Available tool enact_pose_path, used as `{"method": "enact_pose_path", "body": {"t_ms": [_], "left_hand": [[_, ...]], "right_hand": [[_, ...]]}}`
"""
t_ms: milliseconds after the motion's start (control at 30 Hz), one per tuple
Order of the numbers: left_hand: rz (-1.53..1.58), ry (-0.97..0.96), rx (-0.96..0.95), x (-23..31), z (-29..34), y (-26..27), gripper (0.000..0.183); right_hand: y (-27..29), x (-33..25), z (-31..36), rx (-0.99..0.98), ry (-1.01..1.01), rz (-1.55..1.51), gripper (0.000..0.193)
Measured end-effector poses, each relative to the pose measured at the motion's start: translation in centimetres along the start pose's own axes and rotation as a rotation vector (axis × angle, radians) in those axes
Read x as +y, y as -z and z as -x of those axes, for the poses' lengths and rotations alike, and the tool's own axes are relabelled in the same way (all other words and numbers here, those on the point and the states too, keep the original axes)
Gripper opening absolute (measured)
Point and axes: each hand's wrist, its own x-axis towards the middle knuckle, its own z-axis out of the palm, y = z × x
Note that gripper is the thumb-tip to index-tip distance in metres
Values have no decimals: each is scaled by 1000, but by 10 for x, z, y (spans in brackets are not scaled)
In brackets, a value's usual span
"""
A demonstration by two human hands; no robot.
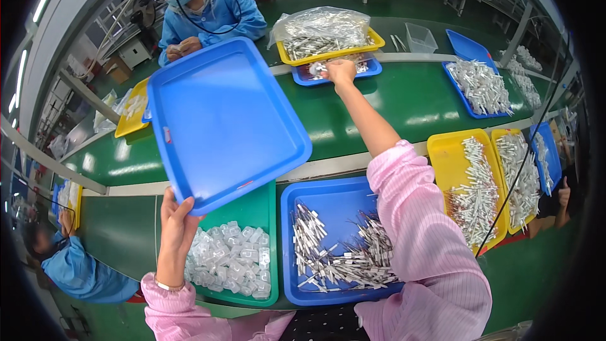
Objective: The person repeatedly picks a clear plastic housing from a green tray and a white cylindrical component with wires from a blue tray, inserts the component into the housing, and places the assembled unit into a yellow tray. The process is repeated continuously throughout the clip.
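My left hand [175, 224] grips the near corner of a large blue tray [230, 123], thumb over its rim. That tray is tilted in the air, with its bare inside facing me. My right arm stretches across the green belt to a smaller blue tray [305, 76] of thin parts, partly hidden under a yellow tray [377, 40]. There my right hand [341, 73] is closed, its fingers curled among the parts; what they hold is unclear. Below my arms sit a blue tray [288, 240] of thin white-and-dark parts and a green tray [273, 259] of clear plastic pieces.
Across the green belt [404, 107] a masked co-worker [211, 6] in blue works with both hands. Yellow trays [451, 158] of white parts stand at my right. A blue tray [464, 98] and a clear box [420, 38] lie farther back. Another person [85, 271] sits far left.
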Motion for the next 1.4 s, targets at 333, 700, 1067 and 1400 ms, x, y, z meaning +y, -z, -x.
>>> {"method": "enact_pose_path", "body": {"t_ms": [333,700,1067,1400], "left_hand": [[156,250,-283,-92,-76,-74,30],[-162,391,-396,-115,-77,-127,23],[-1511,-197,-382,-107,-85,-137,39],[-1654,-433,-375,-6,8,-125,36]], "right_hand": [[105,-84,76,-602,255,284,24],[228,-46,118,-452,6,851,33],[214,-40,106,-420,117,948,40],[266,-113,270,-1029,416,1444,40]]}}
